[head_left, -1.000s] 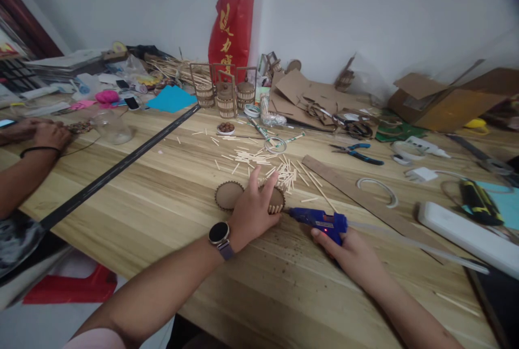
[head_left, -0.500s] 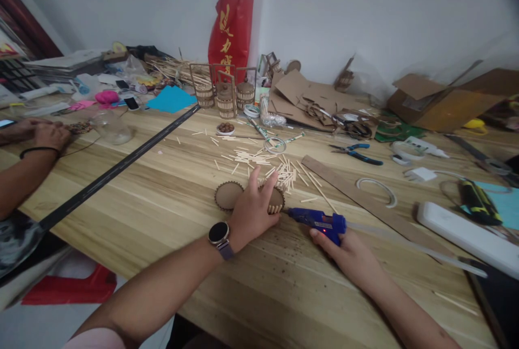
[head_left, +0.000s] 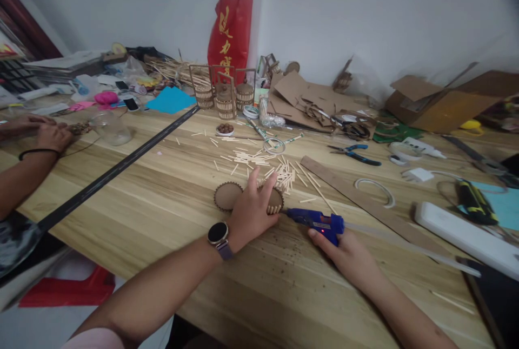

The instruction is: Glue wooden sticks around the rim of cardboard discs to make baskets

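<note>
My left hand (head_left: pixel 254 203) lies over a round cardboard piece (head_left: pixel 276 197) with short wooden sticks standing along its near rim. The fingers are spread apart, the thumb is by the near edge, and the palm hides part of the piece. Beside it, to the left, sits a second cardboard disc (head_left: pixel 227 196) with a notched rim. My right hand (head_left: pixel 344 249) is closed around a blue hot glue gun (head_left: pixel 316 220), its red light lit. The nozzle points left, at the sticks on the rim; whether it touches them I cannot tell. A clear glue stick (head_left: pixel 377 231) trails from its back.
Loose short sticks (head_left: pixel 286 176) lie beyond my left hand. Pliers (head_left: pixel 354 154), a cardboard strip (head_left: pixel 348 192) and a white case (head_left: pixel 466 238) are to the right. Small lidded baskets (head_left: pixel 226 103) stand behind. Another person's hands (head_left: pixel 52 132) work at the left, near a jar (head_left: pixel 110 128).
The view has shifted slightly. Both my hands and the glue gun keep nearly the same place by the round piece. The other person's hands have moved a little.
</note>
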Action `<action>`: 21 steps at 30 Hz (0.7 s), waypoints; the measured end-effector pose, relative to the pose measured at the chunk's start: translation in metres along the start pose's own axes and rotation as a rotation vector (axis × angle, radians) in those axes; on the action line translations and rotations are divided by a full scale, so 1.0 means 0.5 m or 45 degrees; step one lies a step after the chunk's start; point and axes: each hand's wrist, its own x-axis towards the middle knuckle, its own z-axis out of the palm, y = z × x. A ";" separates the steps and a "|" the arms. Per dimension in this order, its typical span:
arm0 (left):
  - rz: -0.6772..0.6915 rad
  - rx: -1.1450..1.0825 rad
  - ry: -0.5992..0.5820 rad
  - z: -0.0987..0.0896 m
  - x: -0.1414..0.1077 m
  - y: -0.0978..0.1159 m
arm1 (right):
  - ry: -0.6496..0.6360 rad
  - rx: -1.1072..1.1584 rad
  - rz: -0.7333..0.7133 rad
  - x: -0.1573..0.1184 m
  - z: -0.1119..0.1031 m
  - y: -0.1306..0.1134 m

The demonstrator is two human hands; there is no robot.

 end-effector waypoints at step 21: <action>-0.004 0.003 0.023 0.005 0.001 -0.001 | -0.053 0.302 0.341 -0.005 -0.021 0.007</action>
